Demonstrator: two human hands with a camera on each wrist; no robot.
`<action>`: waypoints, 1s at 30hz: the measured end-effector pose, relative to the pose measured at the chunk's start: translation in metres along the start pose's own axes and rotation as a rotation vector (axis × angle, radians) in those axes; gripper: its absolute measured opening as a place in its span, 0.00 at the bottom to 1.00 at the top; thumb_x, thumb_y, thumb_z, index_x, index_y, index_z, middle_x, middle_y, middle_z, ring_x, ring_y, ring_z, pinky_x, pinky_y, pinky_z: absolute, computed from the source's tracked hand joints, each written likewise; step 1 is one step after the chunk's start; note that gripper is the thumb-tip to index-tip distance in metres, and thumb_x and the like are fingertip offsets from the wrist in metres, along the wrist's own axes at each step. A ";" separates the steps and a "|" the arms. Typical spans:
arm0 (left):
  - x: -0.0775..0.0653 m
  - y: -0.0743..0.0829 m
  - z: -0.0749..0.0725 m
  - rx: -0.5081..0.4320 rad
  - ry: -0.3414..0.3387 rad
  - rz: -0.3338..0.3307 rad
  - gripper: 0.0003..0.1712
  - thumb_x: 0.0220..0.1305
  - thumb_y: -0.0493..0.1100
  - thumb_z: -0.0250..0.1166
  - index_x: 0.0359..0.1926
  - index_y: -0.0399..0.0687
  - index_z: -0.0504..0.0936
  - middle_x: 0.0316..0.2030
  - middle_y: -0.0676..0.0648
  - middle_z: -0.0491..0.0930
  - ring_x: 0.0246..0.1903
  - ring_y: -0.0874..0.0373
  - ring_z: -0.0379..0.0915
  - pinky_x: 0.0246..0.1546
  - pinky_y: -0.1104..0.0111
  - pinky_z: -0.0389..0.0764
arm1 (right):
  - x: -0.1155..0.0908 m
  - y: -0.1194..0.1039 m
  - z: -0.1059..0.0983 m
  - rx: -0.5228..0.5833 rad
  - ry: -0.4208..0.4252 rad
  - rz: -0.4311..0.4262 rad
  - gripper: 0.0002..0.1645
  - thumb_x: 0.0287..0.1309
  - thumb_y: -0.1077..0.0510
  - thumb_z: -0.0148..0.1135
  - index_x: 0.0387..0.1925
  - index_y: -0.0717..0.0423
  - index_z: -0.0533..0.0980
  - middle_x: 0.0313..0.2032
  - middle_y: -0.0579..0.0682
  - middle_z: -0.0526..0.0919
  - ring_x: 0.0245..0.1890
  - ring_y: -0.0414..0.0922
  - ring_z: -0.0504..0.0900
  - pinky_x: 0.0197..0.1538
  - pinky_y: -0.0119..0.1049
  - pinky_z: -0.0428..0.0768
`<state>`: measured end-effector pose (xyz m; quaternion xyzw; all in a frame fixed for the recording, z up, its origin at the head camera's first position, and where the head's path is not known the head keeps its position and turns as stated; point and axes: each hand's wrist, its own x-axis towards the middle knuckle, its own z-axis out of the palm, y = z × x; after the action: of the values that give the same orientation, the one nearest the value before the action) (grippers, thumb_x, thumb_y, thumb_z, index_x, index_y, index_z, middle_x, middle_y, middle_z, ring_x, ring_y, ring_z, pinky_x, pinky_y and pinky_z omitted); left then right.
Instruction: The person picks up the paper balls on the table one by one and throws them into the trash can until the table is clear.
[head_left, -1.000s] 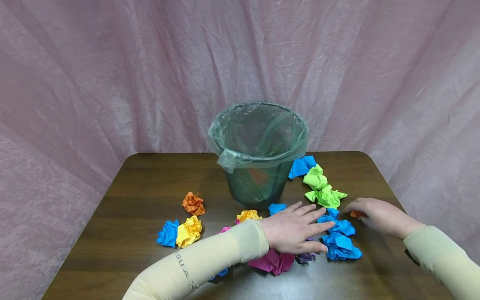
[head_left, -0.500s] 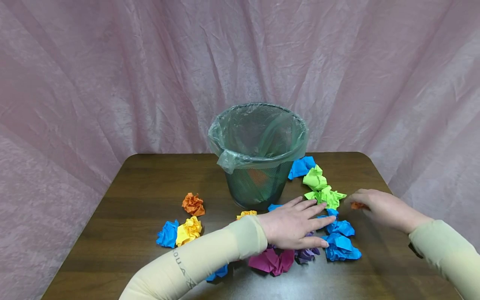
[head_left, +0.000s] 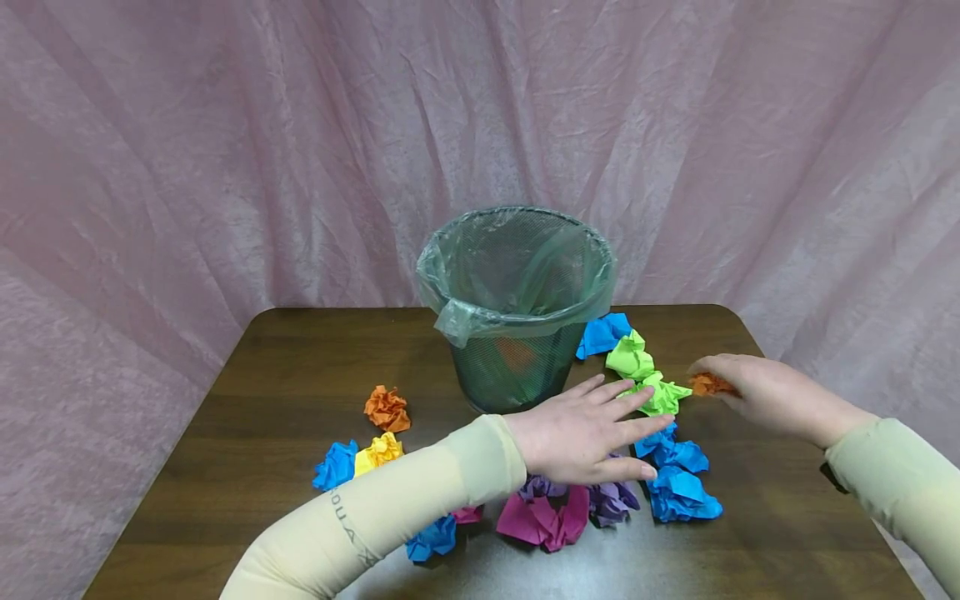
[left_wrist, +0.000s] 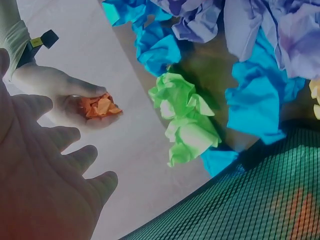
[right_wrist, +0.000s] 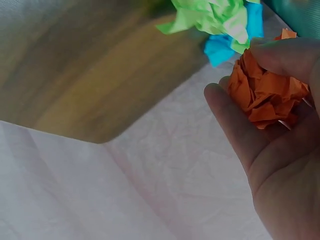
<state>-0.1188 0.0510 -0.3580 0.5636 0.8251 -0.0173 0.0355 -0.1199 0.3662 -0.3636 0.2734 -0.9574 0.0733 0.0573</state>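
My right hand (head_left: 780,400) grips an orange crumpled paper ball (right_wrist: 267,92) between thumb and fingers, raised over the table's right side. In the left wrist view the same orange ball (left_wrist: 101,106) pokes out of that hand. My left hand (head_left: 588,433) is spread palm down above the middle of the table, fingers straight and holding nothing. Beyond its fingertips lie light green paper balls (head_left: 660,393) and blue ones (head_left: 682,493). Purple (head_left: 613,502) and magenta (head_left: 547,521) balls lie just on the near side of it. My left forearm hides part of the pile.
A mesh wastebasket (head_left: 517,367) lined with a translucent bag (head_left: 457,317) stands at the table's back middle; something orange shows through its mesh. To the left lie orange (head_left: 387,408), yellow (head_left: 378,452) and blue (head_left: 336,465) balls. A pink curtain (head_left: 337,150) hangs behind the table (head_left: 300,358).
My right hand has risen and moved away from me with the orange paper ball, which now shows more. The left hand has shifted slightly up in the view, fingers still spread.
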 end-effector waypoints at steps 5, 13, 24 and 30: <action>-0.002 -0.001 -0.010 0.011 0.005 0.001 0.42 0.74 0.75 0.30 0.82 0.71 0.41 0.82 0.54 0.35 0.80 0.53 0.29 0.77 0.57 0.36 | 0.007 -0.004 -0.013 -0.018 0.042 -0.071 0.26 0.52 0.68 0.76 0.51 0.45 0.82 0.45 0.38 0.83 0.44 0.40 0.82 0.45 0.45 0.83; -0.011 0.003 -0.032 0.018 0.033 0.029 0.41 0.75 0.74 0.30 0.82 0.71 0.34 0.81 0.56 0.29 0.79 0.56 0.22 0.75 0.59 0.26 | 0.017 -0.008 -0.036 -0.069 0.082 -0.111 0.26 0.49 0.69 0.78 0.50 0.49 0.81 0.43 0.38 0.84 0.41 0.39 0.83 0.41 0.44 0.84; -0.028 0.000 -0.072 -0.007 0.084 0.029 0.41 0.75 0.73 0.33 0.82 0.71 0.35 0.81 0.55 0.26 0.79 0.56 0.19 0.75 0.61 0.24 | 0.023 -0.012 -0.059 -0.045 0.025 -0.035 0.23 0.59 0.66 0.73 0.54 0.48 0.80 0.44 0.35 0.83 0.42 0.39 0.84 0.44 0.45 0.83; -0.042 -0.013 -0.090 0.048 0.163 0.010 0.42 0.76 0.73 0.34 0.83 0.67 0.39 0.82 0.52 0.30 0.79 0.54 0.22 0.76 0.59 0.27 | 0.030 -0.016 -0.072 -0.057 0.019 -0.019 0.24 0.59 0.66 0.73 0.56 0.50 0.80 0.47 0.41 0.85 0.45 0.45 0.85 0.47 0.50 0.83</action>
<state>-0.1195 0.0137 -0.2656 0.5678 0.8219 0.0091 -0.0452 -0.1314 0.3501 -0.2864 0.2801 -0.9558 0.0482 0.0747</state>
